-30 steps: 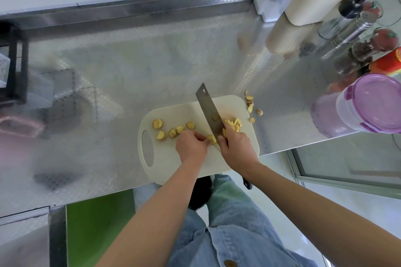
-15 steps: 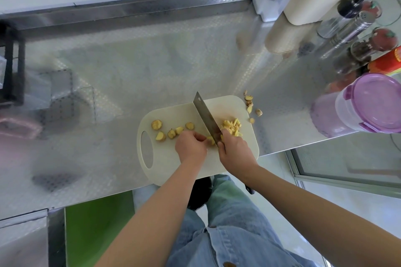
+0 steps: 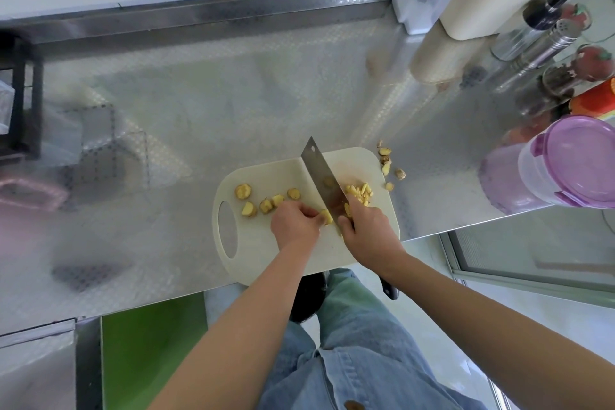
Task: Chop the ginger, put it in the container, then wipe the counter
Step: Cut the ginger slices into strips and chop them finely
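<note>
A cream cutting board (image 3: pixel 286 173) lies at the front edge of the steel counter (image 3: pixel 233 93). My right hand (image 3: pixel 367 230) grips the handle of a cleaver (image 3: pixel 321 173), whose blade stands on the board. My left hand (image 3: pixel 294 223) pinches a ginger piece (image 3: pixel 327 217) against the blade's left side. Several ginger slices (image 3: pixel 266 201) lie left of my left hand. Chopped ginger strips (image 3: pixel 361 193) are piled right of the blade. A purple-lidded plastic container (image 3: pixel 565 163) stands at the right.
Ginger scraps (image 3: pixel 387 163) lie on the counter just past the board's right corner. Spice jars and a shaker (image 3: pixel 545 40) and a cream holder (image 3: pixel 479 7) crowd the back right. A black rack (image 3: pixel 20 96) stands at the left edge.
The cleaver has rocked a little between frames while chopping beside my left hand's fingers. Both hands stay in the same spot on the board.
</note>
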`<control>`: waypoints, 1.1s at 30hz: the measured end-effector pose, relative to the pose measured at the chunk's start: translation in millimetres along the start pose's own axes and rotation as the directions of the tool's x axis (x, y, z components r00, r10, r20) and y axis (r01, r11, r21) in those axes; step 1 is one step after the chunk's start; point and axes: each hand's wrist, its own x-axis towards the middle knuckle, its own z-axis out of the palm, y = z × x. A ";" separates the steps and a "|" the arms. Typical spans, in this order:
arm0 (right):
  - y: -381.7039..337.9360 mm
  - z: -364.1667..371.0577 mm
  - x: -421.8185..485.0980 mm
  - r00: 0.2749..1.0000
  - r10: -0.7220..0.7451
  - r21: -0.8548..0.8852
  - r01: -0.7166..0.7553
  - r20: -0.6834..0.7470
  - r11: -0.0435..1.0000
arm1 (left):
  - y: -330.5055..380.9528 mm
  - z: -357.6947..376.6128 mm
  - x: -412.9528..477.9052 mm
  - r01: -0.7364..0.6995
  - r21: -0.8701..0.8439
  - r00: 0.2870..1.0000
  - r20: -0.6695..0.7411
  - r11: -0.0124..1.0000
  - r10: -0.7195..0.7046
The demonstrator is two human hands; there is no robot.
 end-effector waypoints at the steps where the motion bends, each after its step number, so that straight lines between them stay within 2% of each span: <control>1: 0.2 0.7 -0.7 1.000 -0.002 -0.008 0.002 0.007 1.000 | -0.2 0.1 -0.1 0.000 -0.011 1.000 0.002 1.000 0.000; 14: -0.7 20.6 3.4 0.999 0.009 0.012 -0.009 -0.030 1.000 | -1.4 0.7 2.7 0.003 -0.024 1.000 0.009 1.000 -0.003; 21: 2.4 16.1 6.6 0.995 0.010 0.101 0.001 -0.102 0.995 | -0.8 -0.1 1.1 0.002 -0.014 1.000 -0.004 1.000 -0.002; 33: 3.2 12.8 -3.8 1.000 0.000 -0.013 0.000 -0.007 1.000 | -2.1 1.5 2.4 0.001 -0.052 1.000 -0.011 0.999 -0.002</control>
